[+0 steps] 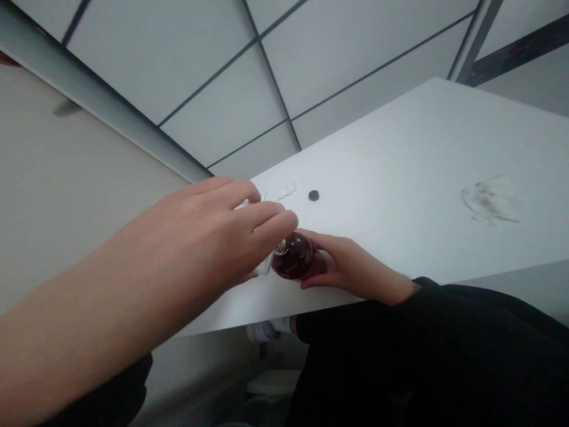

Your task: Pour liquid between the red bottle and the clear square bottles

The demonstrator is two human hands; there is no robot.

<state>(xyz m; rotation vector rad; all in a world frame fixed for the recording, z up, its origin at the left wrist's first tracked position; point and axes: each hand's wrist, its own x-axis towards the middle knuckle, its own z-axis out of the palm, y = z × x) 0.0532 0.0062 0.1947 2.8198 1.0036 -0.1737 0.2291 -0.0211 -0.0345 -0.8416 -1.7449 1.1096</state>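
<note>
In the head view, a white table (391, 178) is lying beneath both hands, and a white panelled surface (200, 71) with dark seams is rising beyond them. A small dark disc (313, 195) is resting just past the fingers; a crumpled pale sheet (493, 201) is lying beyond the right hand (333, 261), to its right. That hand is wrapping thumb and fingers around a tilted bottle (293, 261), whose threaded neck is pointing towards the left hand (222, 231). Dark red contents are showing inside. The left hand's fingers are curling over a clear object (265, 265), mostly hidden; I cannot tell how firmly they are gripping.
</note>
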